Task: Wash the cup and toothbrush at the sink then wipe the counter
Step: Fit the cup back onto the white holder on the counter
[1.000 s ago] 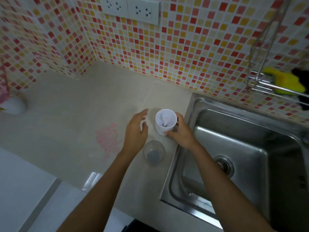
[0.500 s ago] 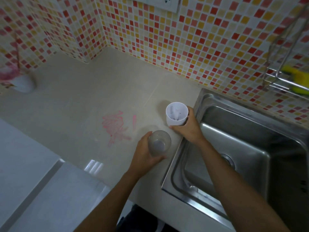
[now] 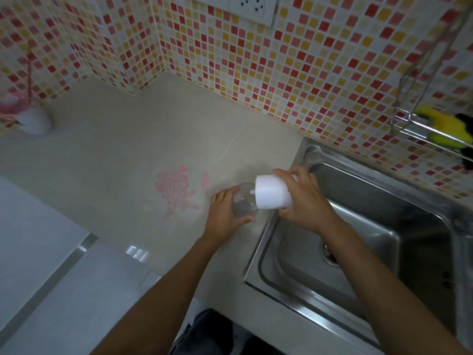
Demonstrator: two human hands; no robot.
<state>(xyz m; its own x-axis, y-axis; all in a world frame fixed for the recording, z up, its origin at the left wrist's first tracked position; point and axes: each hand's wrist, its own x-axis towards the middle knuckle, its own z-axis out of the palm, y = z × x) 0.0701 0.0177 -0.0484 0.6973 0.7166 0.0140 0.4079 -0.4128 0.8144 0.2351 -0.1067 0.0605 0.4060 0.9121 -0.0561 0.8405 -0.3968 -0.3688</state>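
The right hand [image 3: 304, 201] holds the white cup [image 3: 271, 192] in the air, above the place where the worktop [image 3: 122, 160] meets the rim of the sink [image 3: 258, 254]. Its fingers [image 3: 284, 172] are curled around the wall of the cup. The cup lies on its side: the bottom looks to the left and the mouth looks to the right, toward the basin. The left hand [image 3: 222, 213] is wrapped around a clear cup [image 3: 243, 206], low over the worktop. The two cups overlap in the view, and I cannot tell if they touch. The toothbrush is not visible (maybe it is inside the white cup, but the hand hides the mouth).

I judge that the washing is only at its beginning, because no water runs in the sink.

Some things can go wrong from here. If the toothbrush is inside, the tilt can let it slide out and fall into the basin near the drain [image 3: 330, 254]. The clear cup looks smooth, so a wet grip may slip and drop it on the hard worktop. If the two cups knock together, one hand can lose its hold. Also, water that drips past the rim can spread the pink stain [image 3: 176, 190], and this makes more to wipe later.
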